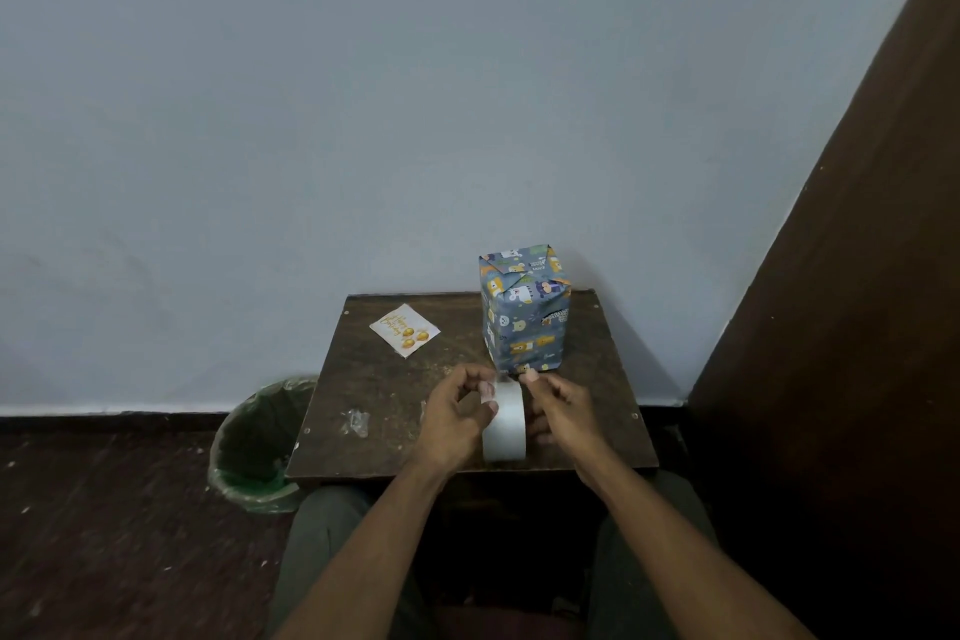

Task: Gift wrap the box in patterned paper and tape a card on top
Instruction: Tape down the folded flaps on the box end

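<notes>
Both forearms enter from bottom of frame over the lap and meet at a tape roll, held on edge above the near half of the small wooden table.

- Left hand: curled round left face of roll, thumb and forefinger pinching at the top rim, apparently on the loose tape end.
- Right hand: curled round right face, fingertips at top rim. Hands close together, roll clamped between them.
- Box: already wrapped in patterned paper, standing upright at far right of table, just beyond the hands, not touched.
- Card: flat at far left of table, well apart from box.
- Misc: crumpled clear scrap on table; lined bin on floor at left.

Step in hand (est.): pulling a strip to fix card.

Procedure:
1. Steady roll w/ right hand; peel w/ left.
2. Pull slowly, keep strip straight; avoid self-sticking.
3. Take a short strip only.
4. Centre card on box top before pressing tape.
</notes>
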